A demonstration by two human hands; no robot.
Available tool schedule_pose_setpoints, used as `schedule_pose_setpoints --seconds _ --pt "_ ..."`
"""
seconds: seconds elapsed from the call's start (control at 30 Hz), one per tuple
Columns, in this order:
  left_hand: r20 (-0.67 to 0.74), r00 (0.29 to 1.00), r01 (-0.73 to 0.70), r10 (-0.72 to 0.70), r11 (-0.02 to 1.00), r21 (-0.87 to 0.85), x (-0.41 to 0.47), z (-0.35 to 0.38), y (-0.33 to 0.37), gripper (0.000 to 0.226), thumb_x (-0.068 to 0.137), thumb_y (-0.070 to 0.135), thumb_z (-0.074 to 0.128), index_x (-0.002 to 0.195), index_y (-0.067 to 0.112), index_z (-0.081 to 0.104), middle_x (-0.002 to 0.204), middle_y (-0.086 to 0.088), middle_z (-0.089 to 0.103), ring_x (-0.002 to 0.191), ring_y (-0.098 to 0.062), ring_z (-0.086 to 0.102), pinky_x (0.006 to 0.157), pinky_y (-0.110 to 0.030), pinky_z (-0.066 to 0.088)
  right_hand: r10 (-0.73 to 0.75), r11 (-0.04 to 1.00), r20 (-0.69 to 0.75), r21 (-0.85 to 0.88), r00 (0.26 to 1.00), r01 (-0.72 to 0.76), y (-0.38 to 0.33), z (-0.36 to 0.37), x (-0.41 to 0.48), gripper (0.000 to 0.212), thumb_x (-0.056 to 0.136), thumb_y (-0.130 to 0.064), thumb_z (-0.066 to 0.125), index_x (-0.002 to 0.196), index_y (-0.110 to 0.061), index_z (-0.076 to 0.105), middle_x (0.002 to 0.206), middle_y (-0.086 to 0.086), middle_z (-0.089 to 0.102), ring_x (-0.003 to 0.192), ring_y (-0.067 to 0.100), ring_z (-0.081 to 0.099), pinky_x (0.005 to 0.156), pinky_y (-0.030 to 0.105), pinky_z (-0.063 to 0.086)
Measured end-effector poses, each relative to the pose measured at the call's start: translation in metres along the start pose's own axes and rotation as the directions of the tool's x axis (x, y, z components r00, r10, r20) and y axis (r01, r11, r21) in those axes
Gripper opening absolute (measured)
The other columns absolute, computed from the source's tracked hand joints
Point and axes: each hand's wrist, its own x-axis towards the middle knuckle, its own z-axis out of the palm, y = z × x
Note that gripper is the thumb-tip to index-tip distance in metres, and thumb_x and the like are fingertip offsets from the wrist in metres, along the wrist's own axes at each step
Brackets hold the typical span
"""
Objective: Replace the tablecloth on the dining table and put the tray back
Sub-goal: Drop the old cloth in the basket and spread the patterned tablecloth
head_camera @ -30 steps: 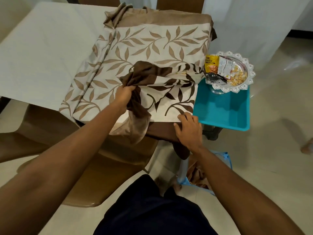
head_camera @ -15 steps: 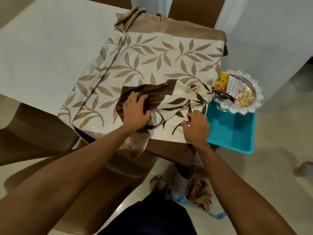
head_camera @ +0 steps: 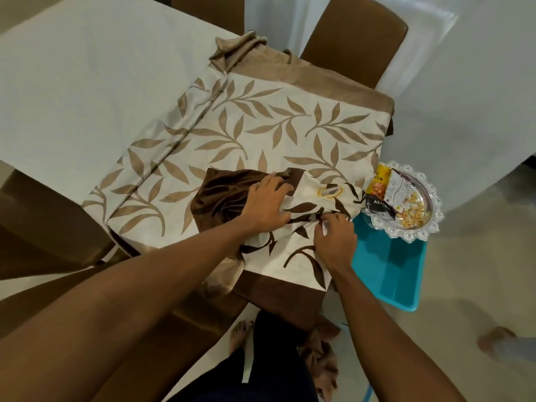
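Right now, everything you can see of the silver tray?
The silver tray is round, shiny, metal-looking, with a scalloped, beaded rim. It sits on the far end of the teal plastic container beside the dining table. It holds a yellow packet, a white packet, a black packet and pale nut-like pieces. The left hand and right hand are clear of it.

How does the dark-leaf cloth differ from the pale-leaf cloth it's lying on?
The dark-leaf cloth has dark brown leaves and border; the pale-leaf cloth has tan ones. The dark-leaf cloth is crumpled; the pale-leaf cloth lies mostly flat, spread wider. Both are cream with leaf prints.
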Motion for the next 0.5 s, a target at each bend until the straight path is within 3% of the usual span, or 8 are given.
schedule_pose_setpoints --seconds 0.1,0.2,0.3,0.37,0.43,0.5 --pt "0.061 0.988 -0.147 0.141 0.985 0.096 0.027 0.018 0.028 0.075 0.083 0.048 0.065 0.149 0.029 0.036 0.161 -0.006 0.025 0.153 -0.026 0.010 0.120 -0.054 0.018 -0.055 0.998 0.001 0.039 0.998 0.055 0.004 0.002 0.009 0.025 0.090 -0.019 0.062 0.114 -0.017 0.068 0.117 0.004 0.065 0.106 0.027 0.055 0.081 0.038 0.048" --pt "0.104 0.971 -0.230 0.218 0.964 0.131 0.059 0.039 0.059 0.081 0.081 0.047 0.064 0.153 0.029 0.031 0.162 -0.009 0.022 0.150 -0.030 0.017 0.117 -0.059 0.019 -0.008 0.974 -0.023 0.226 1.000 0.013 0.016 0.001 0.019 0.017 0.091 -0.011 0.060 0.105 -0.017 0.068 0.106 0.001 0.066 0.097 0.020 0.055 0.078 0.032 0.045" --pt "0.144 0.971 -0.225 0.193 0.939 0.259 0.084 0.048 0.081 0.071 0.085 0.045 0.063 0.148 0.024 0.037 0.153 -0.012 0.036 0.136 -0.031 0.040 0.106 -0.053 0.033 0.065 0.926 -0.075 0.375 0.995 -0.032 0.024 -0.001 0.020 0.020 0.089 -0.005 0.062 0.107 -0.012 0.069 0.103 0.002 0.068 0.094 0.015 0.058 0.081 0.028 0.046" --pt "0.153 0.972 -0.215 0.176 0.933 0.289 0.104 0.050 0.089 0.052 0.091 0.041 0.058 0.137 0.019 0.046 0.135 -0.011 0.054 0.119 -0.031 0.054 0.092 -0.046 0.044 0.099 0.929 -0.089 0.365 0.991 -0.060 0.036 -0.002 0.027 0.025 0.088 -0.004 0.064 0.111 -0.010 0.068 0.107 0.004 0.066 0.099 0.017 0.057 0.084 0.023 0.041" --pt "0.147 0.969 -0.222 0.197 0.958 0.180 0.119 0.046 0.088 0.036 0.092 0.031 0.056 0.124 0.015 0.055 0.118 -0.009 0.064 0.106 -0.030 0.061 0.080 -0.041 0.047 0.102 0.947 -0.069 0.313 0.992 -0.075 0.043 -0.001 0.033 0.028 0.086 -0.005 0.065 0.114 -0.010 0.067 0.114 0.006 0.062 0.103 0.020 0.053 0.086 0.022 0.035" --pt "0.161 0.976 -0.122 0.146 0.981 -0.148 0.131 0.037 0.085 0.033 0.088 0.019 0.055 0.119 0.012 0.062 0.115 -0.009 0.067 0.107 -0.030 0.061 0.085 -0.038 0.047 0.070 0.966 -0.036 0.251 0.997 -0.059 0.045 0.000 0.039 0.028 0.088 -0.009 0.064 0.115 -0.011 0.067 0.121 0.006 0.060 0.106 0.021 0.049 0.086 0.024 0.036"
